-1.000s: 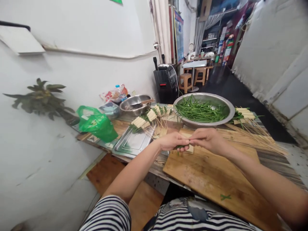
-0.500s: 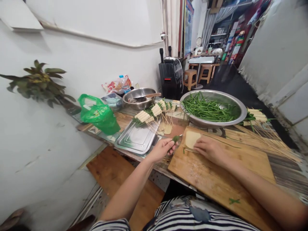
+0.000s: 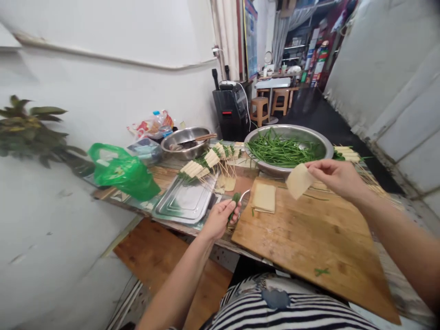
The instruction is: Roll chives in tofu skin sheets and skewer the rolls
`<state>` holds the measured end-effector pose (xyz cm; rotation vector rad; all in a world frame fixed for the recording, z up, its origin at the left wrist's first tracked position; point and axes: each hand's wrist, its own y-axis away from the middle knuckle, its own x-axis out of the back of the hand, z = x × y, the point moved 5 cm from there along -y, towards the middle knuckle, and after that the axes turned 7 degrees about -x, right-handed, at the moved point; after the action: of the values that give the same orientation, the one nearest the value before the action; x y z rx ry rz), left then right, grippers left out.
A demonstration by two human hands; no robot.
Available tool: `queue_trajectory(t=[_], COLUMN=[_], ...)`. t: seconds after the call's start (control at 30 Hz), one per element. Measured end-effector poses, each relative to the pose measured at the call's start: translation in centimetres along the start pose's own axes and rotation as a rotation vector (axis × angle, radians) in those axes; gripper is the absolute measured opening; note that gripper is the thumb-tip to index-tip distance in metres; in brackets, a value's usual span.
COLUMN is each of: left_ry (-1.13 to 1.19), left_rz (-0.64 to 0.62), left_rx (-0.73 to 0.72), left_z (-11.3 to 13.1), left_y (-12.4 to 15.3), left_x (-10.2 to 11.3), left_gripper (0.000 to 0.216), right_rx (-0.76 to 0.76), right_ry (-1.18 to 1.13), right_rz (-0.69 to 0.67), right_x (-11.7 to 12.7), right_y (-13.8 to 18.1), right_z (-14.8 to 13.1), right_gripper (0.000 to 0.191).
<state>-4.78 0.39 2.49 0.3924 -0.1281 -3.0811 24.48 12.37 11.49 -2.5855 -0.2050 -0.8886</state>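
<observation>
My left hand (image 3: 218, 219) is closed round a small folded bundle of green chives (image 3: 235, 198), at the left edge of the wooden cutting board (image 3: 302, 247). A thin, curved, shiny metal piece (image 3: 244, 193) shows just beyond those fingers; what it belongs to is hidden. Over the board's far side, my right hand (image 3: 338, 178) pinches a thin pale-yellow sheet, like tofu skin (image 3: 298, 181), by its upper corner, so it hangs tilted. A stack of similar square sheets (image 3: 264, 198) lies on the board between the hands.
A wide metal basin (image 3: 328, 149) of long chives stands behind the board. Skewered rolls (image 3: 194, 169) rest on a metal tray (image 3: 182, 204) at left. Beyond are a green plastic bag (image 3: 123, 172) and a steel bowl (image 3: 168, 147). More skewers (image 3: 347, 153) lie at right.
My right hand has lifted one sheet off the stack and carried it up and to the right. The left hand still grips the chives. The view has turned slightly right.
</observation>
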Motion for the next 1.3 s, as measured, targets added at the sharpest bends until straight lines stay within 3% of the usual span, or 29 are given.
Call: queue_trajectory(t=[0.07, 0.13, 0.23, 0.33, 0.4, 0.5, 0.6, 0.83, 1.0, 1.17, 1.3], left_ry=[-0.023, -0.101, -0.349, -0.692, -0.871, -1.09, -1.251, -1.178, -1.184, -1.136, -0.993], left_rz=[-0.031, -0.082, -0.192, -0.346, -0.483, -0.707, -0.875, -1.006, -0.995, -0.957, -0.95], left_rx=[-0.012, -0.038, -0.166, -0.409, -0.542, -0.651, -0.702, -0.717, -0.793, -0.684, -0.604], left_z=[-0.3, -0.6, -0.5, -0.6, -1.2, -2.3, -3.1, -4.9, -6.2, -5.8, -5.0], left_y=[-0.5, -1.0, -1.4, -0.7, -0.1, 0.3, -0.1, -0.5, -0.3, -0.5, -0.3], left_x=[-1.0, -2.4, -5.1, -8.6, -11.1, -14.3, -16.2, -16.0, -15.5, -15.2, -14.7], left_gripper=[0.047, 0.044, 0.036, 0.025, 0.021, 0.025, 0.026, 0.03, 0.032, 0.029, 0.031], right_rx=[0.088, 0.197, 0.405, 0.507, 0.475, 0.307, 0.199, 0.106, 0.173, 0.273, 0.407], right_ry=[0.095, 0.176, 0.266, 0.348, 0.351, 0.339, 0.346, 0.181, 0.294, 0.417, 0.552], right_rz=[0.009, -0.032, -0.204, -0.254, -0.147, 0.046, 0.044, 0.012, -0.018, -0.098, -0.03], right_x=[1.7, 1.5, -2.1, -5.2, -5.2, -3.2, -2.5, -4.8, -5.4, -5.5, -5.5], right_y=[1.5, 4.2, 10.3, 16.2, 18.4, 18.6, 17.4, 18.1, 19.1, 18.7, 18.7], right_z=[-1.6, -2.4, -1.7, 0.3, 1.0, 0.8, 0.3, 1.4, 1.3, 0.5, 0.2], right_gripper=[0.023, 0.022, 0.021, 0.022, 0.022, 0.03, 0.041, 0.02, 0.023, 0.025, 0.032])
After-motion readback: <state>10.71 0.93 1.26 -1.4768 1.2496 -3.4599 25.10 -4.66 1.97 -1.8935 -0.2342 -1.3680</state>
